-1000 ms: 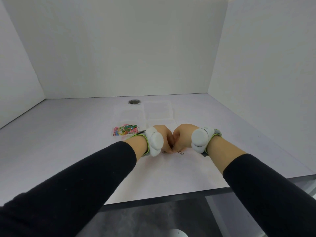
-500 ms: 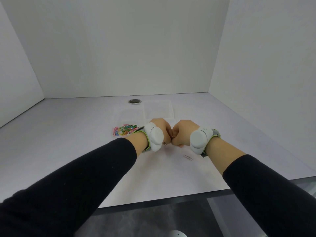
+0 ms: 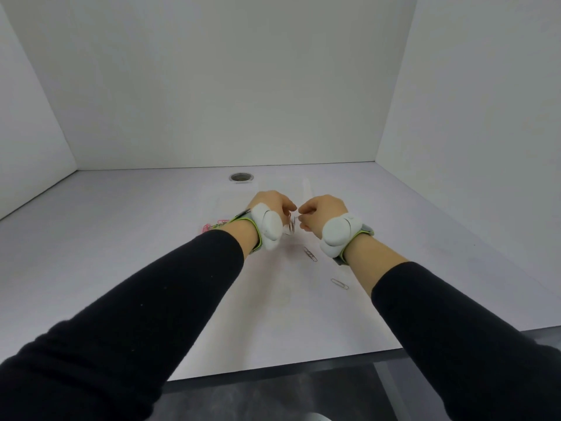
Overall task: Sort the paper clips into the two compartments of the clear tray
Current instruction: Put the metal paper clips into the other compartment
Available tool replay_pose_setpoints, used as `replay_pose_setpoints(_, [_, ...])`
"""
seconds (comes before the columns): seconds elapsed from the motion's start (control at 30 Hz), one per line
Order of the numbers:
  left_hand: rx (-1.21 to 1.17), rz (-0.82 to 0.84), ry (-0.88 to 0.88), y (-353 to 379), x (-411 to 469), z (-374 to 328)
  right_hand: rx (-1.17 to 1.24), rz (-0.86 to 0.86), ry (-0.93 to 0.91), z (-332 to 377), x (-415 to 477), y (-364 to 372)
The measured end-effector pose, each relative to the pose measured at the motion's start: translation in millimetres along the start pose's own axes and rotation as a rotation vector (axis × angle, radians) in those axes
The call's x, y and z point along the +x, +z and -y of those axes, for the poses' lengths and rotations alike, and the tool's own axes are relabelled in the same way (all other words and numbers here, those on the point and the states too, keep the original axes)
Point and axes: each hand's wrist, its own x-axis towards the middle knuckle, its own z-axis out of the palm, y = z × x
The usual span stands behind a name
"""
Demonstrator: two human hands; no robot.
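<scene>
The white bench [image 3: 121,253] spans the enclosure floor, with a round metal-rimmed hole [image 3: 241,177] near its far edge. Both forearms, in black sleeves [image 3: 151,299], reach forward over it; each wrist carries a white device on a green-edged strap.

The clear tray [image 3: 299,189] lies flat on the bench beyond the hands and is hard to make out; its compartments cannot be told apart here.

The left hand [image 3: 271,203] and right hand [image 3: 321,209] are raised above the bench, close together but not touching. The fingers [image 3: 287,208] of the left hand are curled, with blurred silvery clips [image 3: 292,223] hanging at them; the exact grip cannot be told. The right hand is loosely curled, its contents not discernible.

A heap of coloured paper clips [image 3: 214,225] lies on the bench left of the left wrist, partly hidden. A reddish clip [image 3: 310,254] lies just left of the right wrist, and a silver clip [image 3: 339,283] nearer the camera.
</scene>
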Motion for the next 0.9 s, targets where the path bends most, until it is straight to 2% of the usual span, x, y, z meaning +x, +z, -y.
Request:
replay_pose_setpoints(0.17, [0.003, -0.017, 0.017, 7.0, 4.2, 11.5, 0.023, -0.007, -0.019, -8.8, 0.8, -3.2])
replay_pose_setpoints(0.23, [-0.038, -0.099, 0.048, 7.0, 2.2, 13.8, 0.044, -0.076, -0.036, -12.6, -0.6, -7.1])
replay_pose_setpoints(0.3, [-0.055, -0.144, 0.165, 8.4, -4.1, 12.1, 0.091, -0.17, -0.047, -17.5, -1.9, -10.4])
replay_pose_setpoints(0.4, [0.152, 0.003, 0.407, 19.7, -13.9, 4.2, 0.139, -0.22, -0.052, -27.5, -6.9, -10.3])
replay_pose_setpoints(0.5, [0.405, 0.08, 0.528, 32.4, -17.1, -0.4, 0.046, -0.228, -0.141, -40.0, -15.5, -2.7])
replay_pose_setpoints(0.63, [0.399, 0.072, 0.475, 33.7, -12.5, 1.0, -0.132, -0.147, -0.285, -46.0, -15.3, 4.1])
replay_pose_setpoints(0.9, [0.453, 0.139, 0.372, 39.0, -5.8, 1.3, -0.114, -0.169, -0.301, -49.8, -13.3, 6.7])
